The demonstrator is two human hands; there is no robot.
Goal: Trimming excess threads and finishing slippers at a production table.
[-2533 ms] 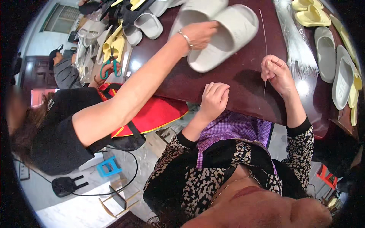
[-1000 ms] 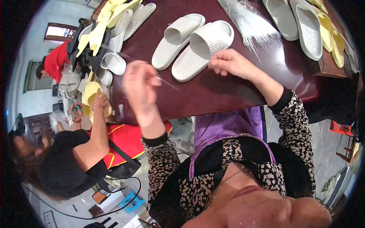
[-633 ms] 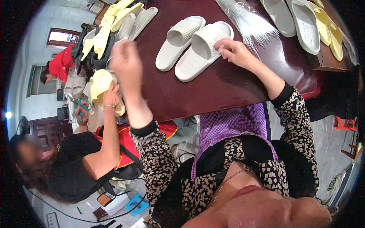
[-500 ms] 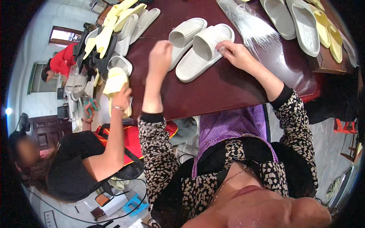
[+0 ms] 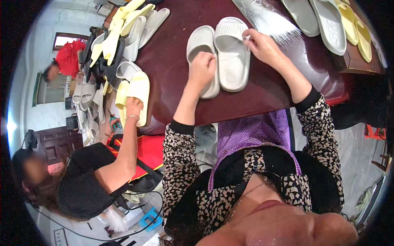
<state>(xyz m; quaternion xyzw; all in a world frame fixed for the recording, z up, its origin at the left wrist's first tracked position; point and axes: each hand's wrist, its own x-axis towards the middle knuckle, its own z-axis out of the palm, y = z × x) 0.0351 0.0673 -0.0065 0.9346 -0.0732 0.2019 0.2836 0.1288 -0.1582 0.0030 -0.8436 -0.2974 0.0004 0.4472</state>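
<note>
Slide sandals [image 5: 233,67], light grey, lie side by side near the tabletop's [image 5: 168,74] front edge. Your left hand [image 5: 202,69] curls over one, your right hand [image 5: 262,47] bends by the other's strap [image 5: 230,29]; I can't tell whether either pinches. Align both heels [image 5: 234,85].

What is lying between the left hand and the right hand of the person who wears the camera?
In the head view, a grey slipper, the right one of its pair, lies between the left hand and the right hand.
</note>
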